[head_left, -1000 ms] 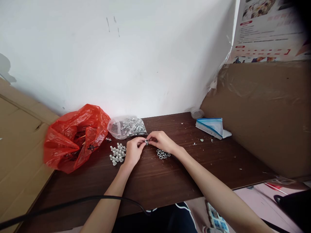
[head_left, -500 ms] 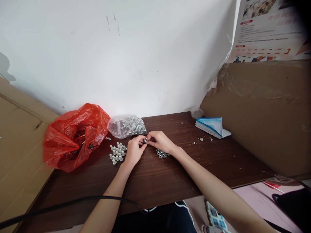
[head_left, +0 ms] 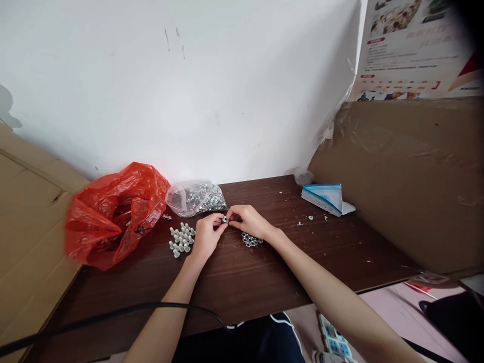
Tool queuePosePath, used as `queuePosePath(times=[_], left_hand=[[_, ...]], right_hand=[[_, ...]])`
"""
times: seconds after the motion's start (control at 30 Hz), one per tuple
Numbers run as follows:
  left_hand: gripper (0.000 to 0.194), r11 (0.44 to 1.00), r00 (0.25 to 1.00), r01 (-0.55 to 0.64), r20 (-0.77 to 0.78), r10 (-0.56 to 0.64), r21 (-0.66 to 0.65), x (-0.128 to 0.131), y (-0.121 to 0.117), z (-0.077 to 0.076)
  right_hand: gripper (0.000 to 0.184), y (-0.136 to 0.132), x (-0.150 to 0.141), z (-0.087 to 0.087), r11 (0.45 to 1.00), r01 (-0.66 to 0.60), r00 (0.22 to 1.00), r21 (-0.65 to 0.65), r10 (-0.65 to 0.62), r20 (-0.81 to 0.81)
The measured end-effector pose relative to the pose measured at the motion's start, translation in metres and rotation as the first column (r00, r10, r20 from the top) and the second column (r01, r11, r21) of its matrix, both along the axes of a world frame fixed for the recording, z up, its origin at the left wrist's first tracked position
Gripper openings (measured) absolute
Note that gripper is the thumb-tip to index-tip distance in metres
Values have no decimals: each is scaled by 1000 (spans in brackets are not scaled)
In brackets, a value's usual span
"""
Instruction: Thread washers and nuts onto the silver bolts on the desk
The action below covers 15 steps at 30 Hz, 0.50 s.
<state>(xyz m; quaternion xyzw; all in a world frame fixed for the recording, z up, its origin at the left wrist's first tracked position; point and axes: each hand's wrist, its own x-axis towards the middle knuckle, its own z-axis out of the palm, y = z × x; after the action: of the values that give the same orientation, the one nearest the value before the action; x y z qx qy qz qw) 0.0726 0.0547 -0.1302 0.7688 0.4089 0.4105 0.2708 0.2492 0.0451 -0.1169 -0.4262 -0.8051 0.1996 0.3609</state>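
Note:
Between the fingertips of both hands is a small shiny metal nut point(head_left: 225, 220), partly covered by the fingers. My left hand point(head_left: 206, 233) pinches it from the left, and my right hand point(head_left: 247, 221) pinches it from the right. Whether another part sits inside the nut cannot be made out. A cluster of loose metal nuts point(head_left: 251, 240) lies on the table just below my right hand. To the left of my left hand stand several pale, peg-like plastic pieces point(head_left: 182, 239). Behind the hands rests a clear plastic bag point(head_left: 198, 198) full of small metal parts.
On the left, a red plastic bag point(head_left: 117, 214) stands against cardboard. A blue and white packet point(head_left: 325, 198) lies at the back right of the brown table point(head_left: 242, 282). Small scraps point(head_left: 310, 218) are scattered near it. A black cable point(head_left: 151, 306) crosses the front left.
Both hands stay together, with slight finger movement turning the nut, so a brighter face of it shows. The whole view has shifted a little.

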Motion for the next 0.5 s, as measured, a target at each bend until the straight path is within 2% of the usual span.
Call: queuePosePath(times=[0.3,0.5], left_hand=[[16,999,999,15,40,-17,34,0,-2,1],[25,999,998,29,46,-30,24,-1,-4,1]], right_hand=[[14,-3,0,1,1000,14,1000,-28,-14,6],[15,-3,-1,1,1000,-8,1000,-11,8,9]])
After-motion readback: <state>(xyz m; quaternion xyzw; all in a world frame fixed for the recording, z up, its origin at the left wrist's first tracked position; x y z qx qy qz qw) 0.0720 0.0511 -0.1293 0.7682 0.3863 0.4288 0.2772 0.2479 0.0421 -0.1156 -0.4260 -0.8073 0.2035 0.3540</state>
